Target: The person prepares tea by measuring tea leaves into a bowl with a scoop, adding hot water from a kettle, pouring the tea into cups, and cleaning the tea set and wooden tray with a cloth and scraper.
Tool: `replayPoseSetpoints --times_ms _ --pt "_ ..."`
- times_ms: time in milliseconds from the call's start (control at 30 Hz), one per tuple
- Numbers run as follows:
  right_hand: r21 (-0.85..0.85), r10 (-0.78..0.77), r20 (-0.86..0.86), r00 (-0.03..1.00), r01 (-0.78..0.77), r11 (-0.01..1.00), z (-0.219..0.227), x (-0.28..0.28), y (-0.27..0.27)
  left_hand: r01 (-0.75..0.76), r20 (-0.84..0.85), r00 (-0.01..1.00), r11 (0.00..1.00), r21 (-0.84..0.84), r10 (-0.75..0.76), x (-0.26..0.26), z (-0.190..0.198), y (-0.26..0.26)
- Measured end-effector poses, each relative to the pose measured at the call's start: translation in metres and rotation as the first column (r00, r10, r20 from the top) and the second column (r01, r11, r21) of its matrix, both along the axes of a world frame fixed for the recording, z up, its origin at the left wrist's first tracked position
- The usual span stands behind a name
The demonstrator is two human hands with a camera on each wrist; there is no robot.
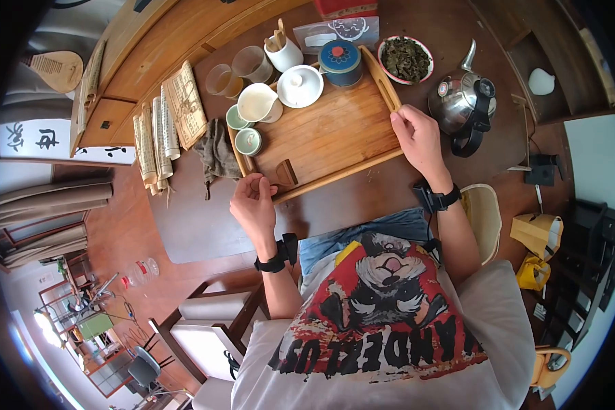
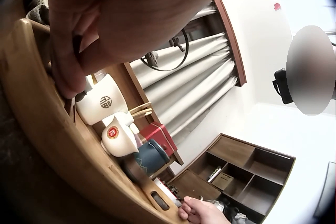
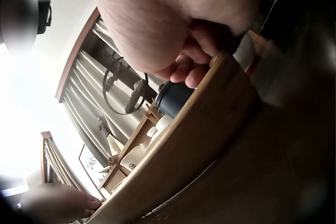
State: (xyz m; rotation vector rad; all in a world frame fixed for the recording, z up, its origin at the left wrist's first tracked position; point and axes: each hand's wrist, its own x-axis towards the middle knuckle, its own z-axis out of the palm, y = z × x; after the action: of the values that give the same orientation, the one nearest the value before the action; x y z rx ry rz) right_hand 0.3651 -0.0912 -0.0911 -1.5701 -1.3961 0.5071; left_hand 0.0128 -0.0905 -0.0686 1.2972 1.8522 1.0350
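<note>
In the head view my left hand [image 1: 254,208] is at the near left corner of a wooden tea tray [image 1: 335,137]. Its thumb and fingers pinch a small dark brown wooden piece [image 1: 286,173], part of which the fingers hide. My right hand [image 1: 420,140] grips the tray's near right corner, fingers curled over the rim in the right wrist view. On the tray's far left side stand two pale green cups [image 1: 248,142], a white pitcher [image 1: 260,104] and a white lidded gaiwan [image 1: 300,86]. A blue tea canister [image 1: 340,63] stands at the far edge.
Right of the tray are a bowl of tea leaves [image 1: 404,60] and a steel kettle [image 1: 461,102]. Glass cups [image 1: 253,65] and a white tool holder [image 1: 283,55] stand behind it. A dark cloth [image 1: 219,150] and rolled bamboo mats [image 1: 158,140] lie to the left.
</note>
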Motion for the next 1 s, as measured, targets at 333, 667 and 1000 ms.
replayPoseSetpoints --times_ms 333,667,1000 --pt "-0.015 -0.009 0.017 1.000 0.010 1.000 0.0020 -0.0013 -0.0007 0.005 0.039 0.999 1.000 -0.001 -0.005 0.0038 -0.0031 -0.0010" --pt "-0.027 0.003 0.043 0.999 -0.002 1.000 0.0015 -0.0002 -0.0006 -0.010 0.075 0.997 1.000 0.024 0.009 0.0077 -0.0077 0.0005" --pt "-0.025 0.005 0.055 0.998 -0.003 1.000 0.0002 0.0002 0.0002 0.038 0.075 0.996 0.999 0.008 -0.038 0.0083 -0.0049 0.0049"
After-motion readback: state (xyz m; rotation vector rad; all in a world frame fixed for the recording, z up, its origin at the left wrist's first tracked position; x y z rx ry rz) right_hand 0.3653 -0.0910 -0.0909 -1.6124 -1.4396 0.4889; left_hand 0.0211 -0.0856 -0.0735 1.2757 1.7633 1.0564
